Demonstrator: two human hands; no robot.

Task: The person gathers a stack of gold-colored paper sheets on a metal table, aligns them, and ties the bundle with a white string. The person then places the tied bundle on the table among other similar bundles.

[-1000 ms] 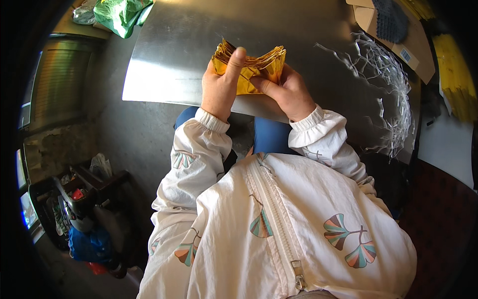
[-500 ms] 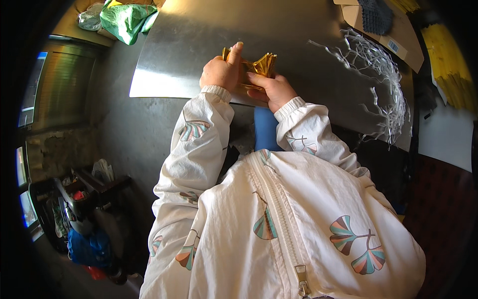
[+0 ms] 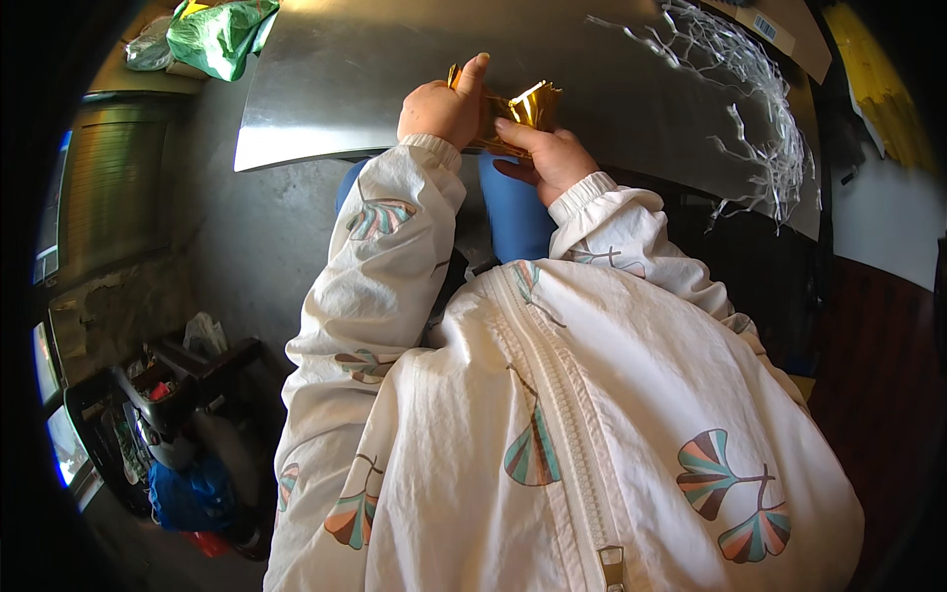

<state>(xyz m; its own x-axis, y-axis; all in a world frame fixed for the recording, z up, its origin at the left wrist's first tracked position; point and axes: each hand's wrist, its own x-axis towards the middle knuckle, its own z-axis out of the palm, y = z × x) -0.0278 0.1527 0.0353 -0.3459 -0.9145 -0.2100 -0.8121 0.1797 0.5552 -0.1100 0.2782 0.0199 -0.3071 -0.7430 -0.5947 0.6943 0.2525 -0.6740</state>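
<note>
Both forearms reach forward, the left forearm [image 3: 390, 232] fairly straight, the right forearm [image 3: 617, 227] slanting inward. The left hand [image 3: 437, 114] is curled in a grip, left thumb [image 3: 474, 74] raised, fingers mostly hidden. Near it, the right hand [image 3: 559, 161] grips too, right thumb [image 3: 517, 132] extended leftward above a lower finger.

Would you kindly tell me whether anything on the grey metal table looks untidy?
Yes: the thin, shiny, whitish strips lie loosely tangled at the right of the grey metal table, reaching its near edge, looking strewn.
</note>
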